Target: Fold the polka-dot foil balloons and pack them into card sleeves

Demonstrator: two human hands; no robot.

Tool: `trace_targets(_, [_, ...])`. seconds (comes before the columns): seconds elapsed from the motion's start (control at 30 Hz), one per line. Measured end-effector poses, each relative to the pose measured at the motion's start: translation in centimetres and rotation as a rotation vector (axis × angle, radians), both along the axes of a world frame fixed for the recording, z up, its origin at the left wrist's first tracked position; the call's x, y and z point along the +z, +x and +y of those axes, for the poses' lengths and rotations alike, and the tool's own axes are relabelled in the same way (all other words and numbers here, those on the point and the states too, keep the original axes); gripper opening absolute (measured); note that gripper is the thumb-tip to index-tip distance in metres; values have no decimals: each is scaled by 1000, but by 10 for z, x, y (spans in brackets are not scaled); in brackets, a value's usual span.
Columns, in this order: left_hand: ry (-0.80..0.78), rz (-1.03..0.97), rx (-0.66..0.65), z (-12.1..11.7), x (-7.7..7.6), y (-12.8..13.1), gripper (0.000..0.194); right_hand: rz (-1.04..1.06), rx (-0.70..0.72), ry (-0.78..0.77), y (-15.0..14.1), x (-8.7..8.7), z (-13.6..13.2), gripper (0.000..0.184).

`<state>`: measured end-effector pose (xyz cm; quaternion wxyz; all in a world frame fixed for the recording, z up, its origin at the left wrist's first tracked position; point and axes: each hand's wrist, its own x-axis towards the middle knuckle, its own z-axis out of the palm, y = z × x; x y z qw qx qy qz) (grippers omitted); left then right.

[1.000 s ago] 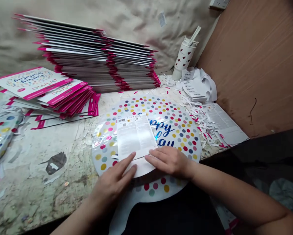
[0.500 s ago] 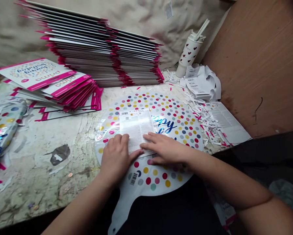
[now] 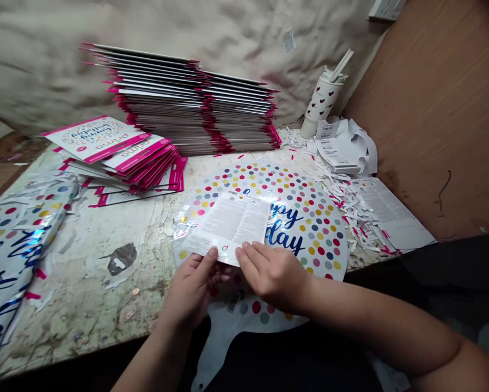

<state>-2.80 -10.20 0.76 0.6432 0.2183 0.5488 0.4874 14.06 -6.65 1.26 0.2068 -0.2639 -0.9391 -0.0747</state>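
Quick rundown fr the head cam: both bare hands are on a printed paper insert (image 3: 228, 226), which sits tilted just above a round foil balloon (image 3: 305, 228) w/ colored dots and blue script, partly hidden by the sheet. Left hand (image 3: 193, 288) is half closed, thumb on top of the insert's near edge, fingers curled below it, so prob a pinch. Right hand (image 3: 273, 275) is also half closed, thumb and fingertips at that same edge, looks like a light pinch, but can't tell how firm. Balloon lies flat on a worn, chipped workbench (image 3: 85, 294), w/ its neck (image 3: 218, 359) hanging past the front edge. IMO the main risks: too tight a pinch could crease the insert, too loose and it could slip onto the slick foil. The overhanging neck's weight could drag the balloon off the bench. A careless elbow could also catch the second foil balloon (image 3: 11, 256) on the left or the fanned pile of pink-edged packs (image 3: 117, 158) and slide them. Loose paper scraps (image 3: 350, 218) on the right could stick to the foil too, esp w/ static.
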Motion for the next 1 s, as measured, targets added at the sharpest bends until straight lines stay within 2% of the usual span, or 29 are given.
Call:
trace_targets(0.07, [-30, -88, 107, 6, -4, 7, 23, 28, -21, 77, -2, -3, -6, 29])
trace_targets(0.17, [-131, -309, 172, 11, -7, 12, 8, 37, -75, 159, -1, -9, -9, 24])
trace_targets(0.23, [-183, -463, 207, 11, -7, 14, 2, 48, -71, 120, 3, -8, -7, 22])
trace_targets(0.3, [-142, -469, 195, 10, -6, 15, 3, 102, -30, -72, 8, -2, -2, 22])
trace_targets(0.4, [30, -240, 114, 7, -3, 17, 10, 268, -56, -473, 9, 10, 6, 31])
trace_targets(0.43, [75, -167, 89, 6, -2, 19, 14, 306, -95, -562, 6, 12, 9, 28])
trace_targets(0.53, [128, -56, 43, 5, -1, 24, 20, 319, -196, -656, -8, 12, 14, 7])
trace_targets(0.63, [125, -24, 53, 7, -3, 25, 24, 345, -180, -768, -5, 13, 20, 7])
trace_targets(0.7, [151, 27, 67, 10, -4, 22, 28, 275, -63, -949, 17, 20, 26, 8])
trace_targets(0.77, [213, 171, 38, 11, -2, 15, 32, 2, 27, -1106, 50, 32, 31, 10])
trace_targets(0.8, [250, 293, 10, 11, 1, 11, 33, -162, -19, -1109, 67, 39, 33, 13])
trace_targets(0.83, [292, 452, -25, 10, 5, 7, 32, -253, -154, -1018, 82, 46, 34, 15])
trace_targets(0.9, [429, 805, -139, 8, 18, 3, 27, -147, -407, -691, 99, 58, 34, 23])
trace_targets(0.93, [546, 958, -221, 7, 25, 2, 23, -4, -439, -534, 101, 64, 34, 34])
trace_targets(0.97, [690, 1076, -307, 7, 34, 1, 22, 140, -371, -439, 98, 68, 33, 43])
trace_targets(1.0, [831, 1153, -362, 7, 42, 0, 24, 262, -235, -418, 92, 72, 33, 44])
